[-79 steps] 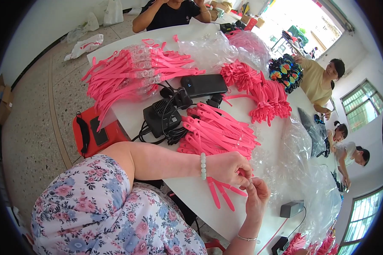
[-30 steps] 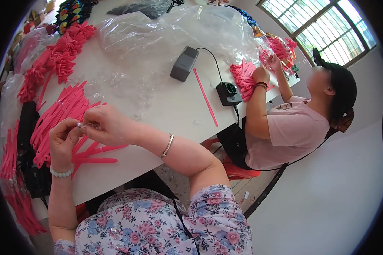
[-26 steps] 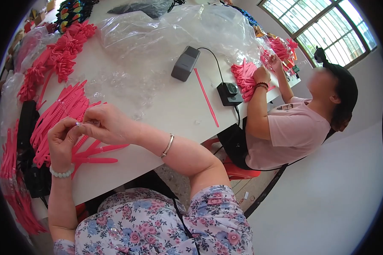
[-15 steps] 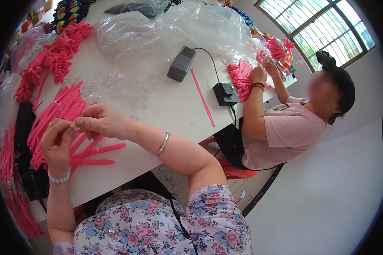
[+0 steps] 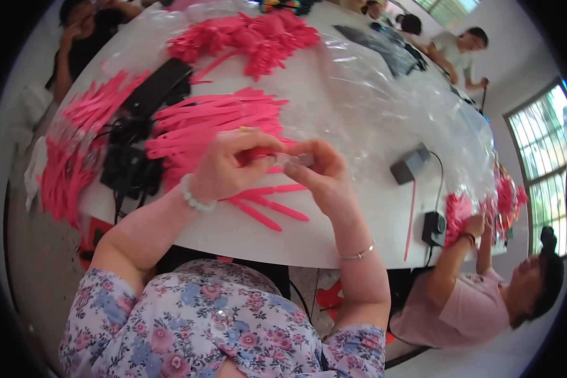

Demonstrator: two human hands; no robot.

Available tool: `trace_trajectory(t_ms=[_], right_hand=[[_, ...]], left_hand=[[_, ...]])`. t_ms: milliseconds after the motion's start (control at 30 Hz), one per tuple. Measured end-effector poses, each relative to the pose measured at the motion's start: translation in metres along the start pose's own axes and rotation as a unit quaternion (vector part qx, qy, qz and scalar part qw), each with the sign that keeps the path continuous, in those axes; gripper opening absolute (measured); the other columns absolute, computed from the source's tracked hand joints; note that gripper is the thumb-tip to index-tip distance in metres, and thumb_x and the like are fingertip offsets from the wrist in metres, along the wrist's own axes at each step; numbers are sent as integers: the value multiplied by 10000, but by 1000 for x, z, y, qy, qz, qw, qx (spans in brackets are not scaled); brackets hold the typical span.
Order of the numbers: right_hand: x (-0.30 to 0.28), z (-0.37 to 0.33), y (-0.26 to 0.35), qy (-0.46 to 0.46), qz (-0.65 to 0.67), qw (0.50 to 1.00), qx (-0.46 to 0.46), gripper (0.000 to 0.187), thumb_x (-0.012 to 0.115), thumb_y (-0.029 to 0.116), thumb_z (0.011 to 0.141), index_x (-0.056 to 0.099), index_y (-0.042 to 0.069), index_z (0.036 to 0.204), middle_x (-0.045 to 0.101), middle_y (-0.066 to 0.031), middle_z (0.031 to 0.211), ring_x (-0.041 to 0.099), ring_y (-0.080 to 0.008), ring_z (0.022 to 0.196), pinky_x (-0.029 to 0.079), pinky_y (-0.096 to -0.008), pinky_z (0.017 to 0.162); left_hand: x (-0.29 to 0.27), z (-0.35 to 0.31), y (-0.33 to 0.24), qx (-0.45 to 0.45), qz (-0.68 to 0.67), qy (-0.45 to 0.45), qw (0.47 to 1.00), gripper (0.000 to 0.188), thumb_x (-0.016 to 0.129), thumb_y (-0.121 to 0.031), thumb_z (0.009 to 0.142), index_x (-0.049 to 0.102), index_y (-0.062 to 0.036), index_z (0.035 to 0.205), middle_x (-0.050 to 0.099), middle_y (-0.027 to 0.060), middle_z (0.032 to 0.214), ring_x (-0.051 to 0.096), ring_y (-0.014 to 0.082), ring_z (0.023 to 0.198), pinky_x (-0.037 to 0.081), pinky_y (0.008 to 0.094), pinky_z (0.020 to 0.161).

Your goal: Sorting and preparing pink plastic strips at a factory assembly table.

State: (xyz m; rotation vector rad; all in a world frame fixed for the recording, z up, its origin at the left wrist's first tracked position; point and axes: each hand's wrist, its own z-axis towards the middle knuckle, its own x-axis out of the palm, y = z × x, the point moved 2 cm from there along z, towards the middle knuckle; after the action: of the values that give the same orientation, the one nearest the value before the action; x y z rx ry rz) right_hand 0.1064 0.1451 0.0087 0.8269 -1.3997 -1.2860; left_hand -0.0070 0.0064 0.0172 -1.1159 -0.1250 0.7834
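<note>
Both my hands meet in front of me over the table, their fingertips pinching a small clear plastic piece (image 5: 299, 159). My left hand (image 5: 233, 165) is closed on its left end, and my right hand (image 5: 324, 179) grips its other end between thumb and fingers. Its exact kind is too small to make out. Beneath and behind my left hand lies a thick pile of long, flat pink strips (image 5: 217, 113). Several loose strips (image 5: 261, 211) fan out toward the table's near edge, below my wrists. Some pink shows by my left fingers; whether they hold it I cannot tell.
Black devices with cables (image 5: 132, 164) separate the pile from more pink strips (image 5: 75, 170) at left. Farther back are bunched pink pieces (image 5: 252, 41) and clear plastic sheeting (image 5: 409, 107). A grey box (image 5: 411, 165) stands right, near a co-worker (image 5: 460, 309) handling pink pieces.
The view has swung left, so the table and co-worker sit farther right and more people show. My hands still pinch together, and the clear piece shows more plainly between them.
</note>
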Motion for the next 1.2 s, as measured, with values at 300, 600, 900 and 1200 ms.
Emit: trace_trajectory(t_ms=[300,600,900,1200], right_hand=[[4,2,-3,-45,-51,998,4,228,635,-72,747,565,-12,956,614,-57,898,590,-119,846,490,-234,755],[2,4,-6,-47,-64,997,22,200,649,-2,794,570,-19,976,623,-66,878,605,-123,782,505,-244,725],[4,3,-6,-67,-271,939,-199,146,643,-55,769,577,-12,891,601,-71,901,580,-122,792,489,-235,697],[14,-1,4,-84,-398,868,-285,209,666,-58,741,567,-6,917,577,-87,939,576,-133,853,477,-248,738]], left_hand=[[-1,-3,2,-17,-89,15,996,207,605,67,747,630,15,945,590,17,785,478,27,641,384,180,551],[-1,0,5,-29,-81,13,996,181,653,35,755,639,3,933,595,16,780,495,30,653,408,179,558],[-2,1,7,-72,-129,11,989,186,660,1,778,629,17,961,594,1,797,504,27,683,430,171,596],[-2,1,13,-121,-222,19,967,174,640,-19,800,627,39,964,601,-6,779,518,12,712,434,160,603]])
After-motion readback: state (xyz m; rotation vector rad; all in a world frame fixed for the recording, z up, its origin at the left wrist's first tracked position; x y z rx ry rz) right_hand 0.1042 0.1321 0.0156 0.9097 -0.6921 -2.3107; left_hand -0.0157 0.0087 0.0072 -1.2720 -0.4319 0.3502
